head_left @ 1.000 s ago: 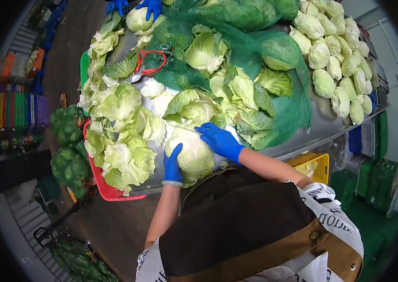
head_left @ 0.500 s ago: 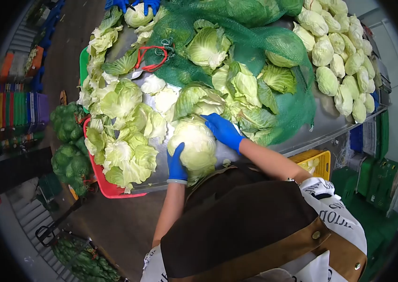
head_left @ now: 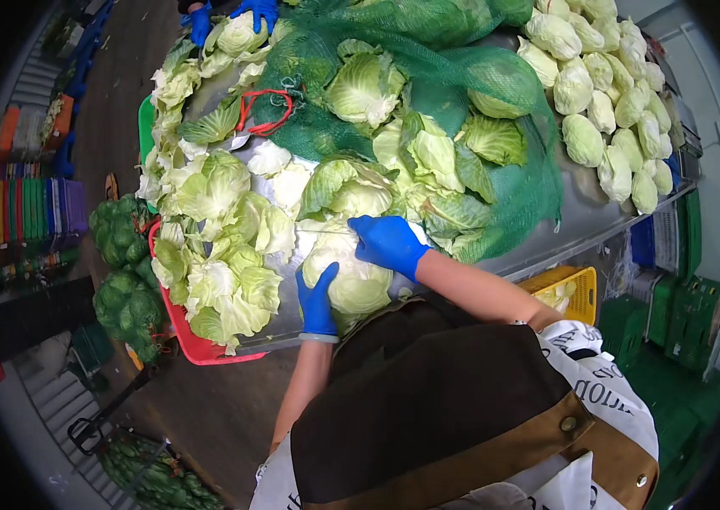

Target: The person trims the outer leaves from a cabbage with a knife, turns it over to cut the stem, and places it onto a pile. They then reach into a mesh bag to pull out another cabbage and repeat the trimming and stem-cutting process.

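A pale, trimmed cabbage (head_left: 348, 276) lies on the metal table close to my apron. My left hand (head_left: 317, 302), in a blue glove, grips its left side with the thumb over the top. Above the cabbage's far side, my blue-gloved right hand (head_left: 390, 245) is closed round a knife (head_left: 323, 230). Its thin blade points left, seen nearly edge-on, and its handle is hidden in the fist. Just beyond lies a cabbage with loose green outer leaves (head_left: 351, 187).
Loose leaves (head_left: 224, 280) pile up at left over a red crate (head_left: 207, 350). Green netting (head_left: 513, 208) holds cabbages at the back. Trimmed cabbages (head_left: 585, 93) are heaped at right. Another person's gloved hands (head_left: 254, 12) work at the far left. A yellow crate (head_left: 583, 293) stands below the table edge.
My right hand has shifted slightly left, and the knife blade now shows across the cabbage's far side. My left hand stays on the cabbage. The other person's hands have moved a little.
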Available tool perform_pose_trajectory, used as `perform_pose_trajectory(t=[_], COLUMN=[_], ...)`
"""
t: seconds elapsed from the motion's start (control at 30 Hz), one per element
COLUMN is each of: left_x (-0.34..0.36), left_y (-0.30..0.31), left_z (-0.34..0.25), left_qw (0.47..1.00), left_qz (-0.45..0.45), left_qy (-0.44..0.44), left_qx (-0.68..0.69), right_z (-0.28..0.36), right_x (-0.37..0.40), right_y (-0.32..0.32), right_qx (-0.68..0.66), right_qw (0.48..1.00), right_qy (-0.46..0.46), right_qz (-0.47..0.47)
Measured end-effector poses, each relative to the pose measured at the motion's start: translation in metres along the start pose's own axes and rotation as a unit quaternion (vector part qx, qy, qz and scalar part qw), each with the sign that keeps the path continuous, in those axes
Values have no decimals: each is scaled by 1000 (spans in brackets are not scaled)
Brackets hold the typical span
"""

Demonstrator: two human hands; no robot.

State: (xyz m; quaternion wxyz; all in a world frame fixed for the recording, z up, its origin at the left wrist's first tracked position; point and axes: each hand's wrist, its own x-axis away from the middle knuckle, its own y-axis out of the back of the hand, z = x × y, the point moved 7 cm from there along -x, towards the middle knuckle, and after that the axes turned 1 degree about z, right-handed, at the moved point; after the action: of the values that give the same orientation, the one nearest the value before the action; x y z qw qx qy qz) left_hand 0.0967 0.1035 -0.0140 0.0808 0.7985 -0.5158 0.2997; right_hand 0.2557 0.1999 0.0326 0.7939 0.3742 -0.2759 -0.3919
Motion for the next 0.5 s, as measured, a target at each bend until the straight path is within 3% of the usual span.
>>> perform_pose_trajectory(t=[0.13, 0.23, 0.4, 0.5], left_x=[2, 2, 5, -3], left_y=[1, 1, 0, 13], left_z=[3, 5, 8, 18], left_qw=[1000, 999, 993, 998], left_qz=[-13, -8, 10, 16], left_qy=[0, -14, -57, -37], left_qx=[1, -41, -99, -47], right_z=[-6, -23, -49, -56], right_x=[-3, -2, -12, -23], right_y=[-15, -32, -52, -59], right_qx=[-27, -12, -48, -51], right_qw=[999, 998, 991, 989], right_qy=[6, -34, -124, -138], right_qz=[-42, 49, 25, 26])
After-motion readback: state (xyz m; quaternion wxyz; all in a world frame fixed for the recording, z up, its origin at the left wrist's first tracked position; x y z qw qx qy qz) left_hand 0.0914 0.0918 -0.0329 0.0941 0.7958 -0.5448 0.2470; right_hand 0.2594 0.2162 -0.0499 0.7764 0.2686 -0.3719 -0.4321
